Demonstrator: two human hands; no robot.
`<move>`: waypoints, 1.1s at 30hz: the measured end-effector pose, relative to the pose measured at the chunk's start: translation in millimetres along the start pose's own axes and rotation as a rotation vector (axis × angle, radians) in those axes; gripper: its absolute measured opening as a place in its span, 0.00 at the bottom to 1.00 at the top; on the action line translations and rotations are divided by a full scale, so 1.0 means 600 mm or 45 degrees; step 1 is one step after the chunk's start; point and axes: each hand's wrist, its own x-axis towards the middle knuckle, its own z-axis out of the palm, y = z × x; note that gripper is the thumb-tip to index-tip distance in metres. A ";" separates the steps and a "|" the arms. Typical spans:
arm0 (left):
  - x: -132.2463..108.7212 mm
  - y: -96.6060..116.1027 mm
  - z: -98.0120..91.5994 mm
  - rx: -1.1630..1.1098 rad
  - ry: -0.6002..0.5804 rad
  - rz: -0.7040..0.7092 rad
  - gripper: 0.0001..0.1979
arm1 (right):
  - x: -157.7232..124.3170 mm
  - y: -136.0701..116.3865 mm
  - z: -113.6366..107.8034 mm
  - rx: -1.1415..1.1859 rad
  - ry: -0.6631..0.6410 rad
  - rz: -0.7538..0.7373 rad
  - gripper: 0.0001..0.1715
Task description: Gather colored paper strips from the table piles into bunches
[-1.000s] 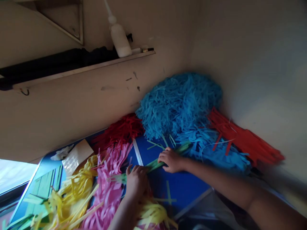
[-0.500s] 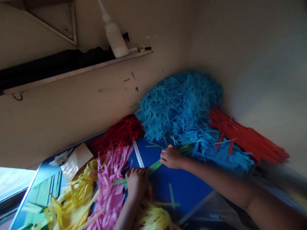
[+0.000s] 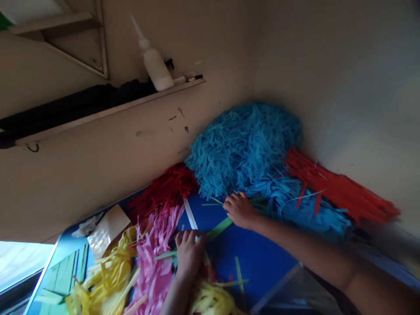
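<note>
1. Bench (image 3: 265, 258), blue-topped, set against the walls, carrying all the paper.
2. Blue fringed heap (image 3: 243, 144), piled in the corner beyond both hands, with looser blue strips spilling forward at its right.
3. Narrow shelf (image 3: 98, 116) on the wall, bearing a dark bundle (image 3: 88, 98).
4. Orange-red bundle (image 3: 344, 192) of strips, slanting beside the blue heap near the right wall.
5. Yellow strips (image 3: 111, 273) and pink fringe (image 3: 152, 258), lying side by side left of the left hand.
6. Dark red fringe (image 3: 166, 183), between the pink and the wall.
7. Right hand (image 3: 241, 210), fingers curled, grasping the green strip near the loose blue strips.
8. Left hand (image 3: 190, 251), fingers bent over that same strip; its underside is hidden, so whether it grips or merely presses cannot be told.
9. White bottle (image 3: 158, 70), tilted in view, on the shelf.
10. Green strip (image 3: 220, 228), stretched between the hands just above or on the bench; which, cannot be told.
</note>
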 end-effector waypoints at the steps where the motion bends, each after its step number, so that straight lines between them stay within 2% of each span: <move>1: 0.000 0.000 -0.005 -0.008 -0.004 0.072 0.13 | -0.004 -0.002 -0.003 -0.007 0.009 -0.129 0.07; 4: -0.001 0.005 -0.017 -0.006 0.028 0.233 0.20 | -0.011 -0.010 0.005 -0.041 -0.024 -0.528 0.07; 6: -0.002 0.013 -0.022 0.004 0.076 0.279 0.17 | -0.011 -0.011 0.018 -0.072 -0.037 -0.600 0.09; 10: -0.002 0.030 -0.018 -0.015 0.145 0.211 0.09 | -0.002 -0.002 0.034 -0.021 -0.009 -0.521 0.15; 13: 0.001 0.037 -0.007 -0.043 0.158 0.161 0.10 | 0.003 -0.005 0.029 0.008 -0.038 -0.437 0.14; 16: 0.002 0.035 0.001 -0.055 0.158 0.139 0.12 | 0.002 -0.019 0.022 -0.002 -0.005 -0.431 0.09; 20: -0.007 0.020 0.004 -0.072 0.133 0.123 0.14 | -0.006 -0.020 0.024 -0.055 -0.016 -0.493 0.09; 23: -0.014 -0.001 0.007 -0.108 0.094 0.085 0.13 | -0.013 0.006 0.029 0.034 -0.046 -0.365 0.10; 27: -0.017 -0.026 0.019 -0.186 0.061 0.024 0.11 | -0.013 0.038 0.032 0.234 -0.045 -0.174 0.04; 29: -0.017 -0.031 0.025 -0.210 0.058 -0.005 0.11 | -0.009 0.043 0.035 0.267 -0.047 -0.126 0.03; 33: -0.012 -0.028 0.033 -0.218 0.060 -0.060 0.13 | -0.001 0.043 0.044 0.299 -0.046 -0.061 0.06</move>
